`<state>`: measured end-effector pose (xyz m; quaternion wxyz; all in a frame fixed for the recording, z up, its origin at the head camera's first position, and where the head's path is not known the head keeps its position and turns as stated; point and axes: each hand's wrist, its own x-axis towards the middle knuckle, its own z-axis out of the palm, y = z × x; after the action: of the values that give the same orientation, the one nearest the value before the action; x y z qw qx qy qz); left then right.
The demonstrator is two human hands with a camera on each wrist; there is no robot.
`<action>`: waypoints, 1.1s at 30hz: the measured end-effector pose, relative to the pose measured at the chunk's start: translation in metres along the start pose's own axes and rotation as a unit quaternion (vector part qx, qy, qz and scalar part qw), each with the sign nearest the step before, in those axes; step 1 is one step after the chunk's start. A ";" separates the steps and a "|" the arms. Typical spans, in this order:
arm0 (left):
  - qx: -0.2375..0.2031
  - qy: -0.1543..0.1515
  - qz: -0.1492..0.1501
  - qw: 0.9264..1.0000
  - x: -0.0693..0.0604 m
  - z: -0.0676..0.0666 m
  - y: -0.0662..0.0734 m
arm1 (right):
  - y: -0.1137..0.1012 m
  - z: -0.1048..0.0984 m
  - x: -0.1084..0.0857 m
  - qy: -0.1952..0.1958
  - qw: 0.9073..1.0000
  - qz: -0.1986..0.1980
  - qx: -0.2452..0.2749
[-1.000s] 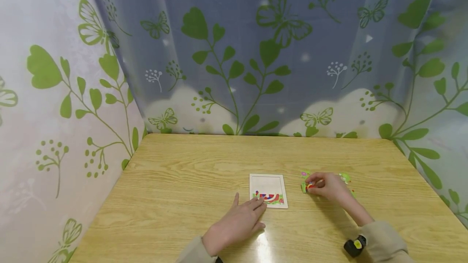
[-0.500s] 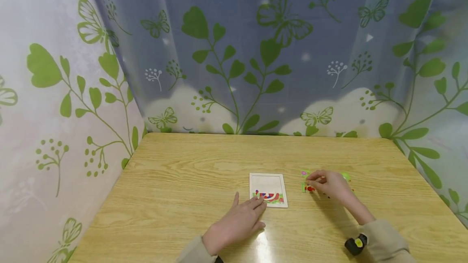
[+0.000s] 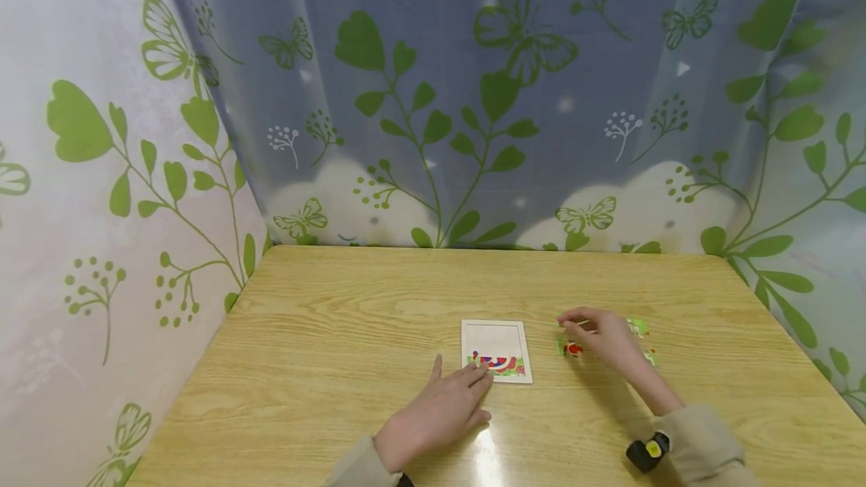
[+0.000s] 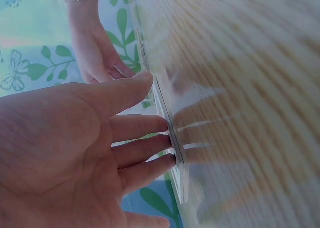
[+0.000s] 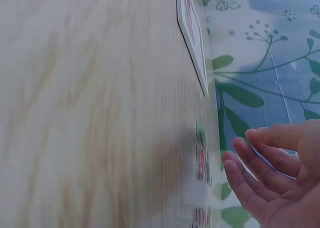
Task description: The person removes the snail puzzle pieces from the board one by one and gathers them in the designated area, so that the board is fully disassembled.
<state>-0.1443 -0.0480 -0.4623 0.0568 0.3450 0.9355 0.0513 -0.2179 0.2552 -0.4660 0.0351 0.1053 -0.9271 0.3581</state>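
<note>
A white-framed puzzle board [image 3: 487,333] lies on the table, its lower part filled with red, blue and green puzzle pieces [image 3: 502,364]. Straight fingers of my left hand [image 3: 440,412] rest on its lower left edge; in the left wrist view the fingertips touch the rim. My right hand [image 3: 605,338] hovers right of the board over loose pieces, thumb and fingers loosely bent. Nothing shows between them in the right wrist view. Just under the fingers lies a red and green puzzle piece [image 3: 571,349]. The hand partly hides the other pieces.
Green puzzle pieces [image 3: 637,327] lie beyond the right hand, with another light green piece [image 3: 651,357] by the wrist. The wooden table [image 3: 338,314] ends at a patterned curtain [image 3: 440,134] at the back and sides.
My right hand has risen and shifted slightly away. The colourful piece at its fingertips a second ago is no longer seen there; a red piece shows below. The left hand has stayed put.
</note>
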 end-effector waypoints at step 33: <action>-0.005 0.012 0.011 1.000 0.001 0.002 -0.003 | -0.041 0.045 0.002 -0.085 0.994 -0.060 0.012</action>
<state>-0.1460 -0.0495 -0.4650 0.0464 0.3547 0.9319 0.0605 -0.2106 0.1950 -0.4715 -0.0240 0.1911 -0.9142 0.3566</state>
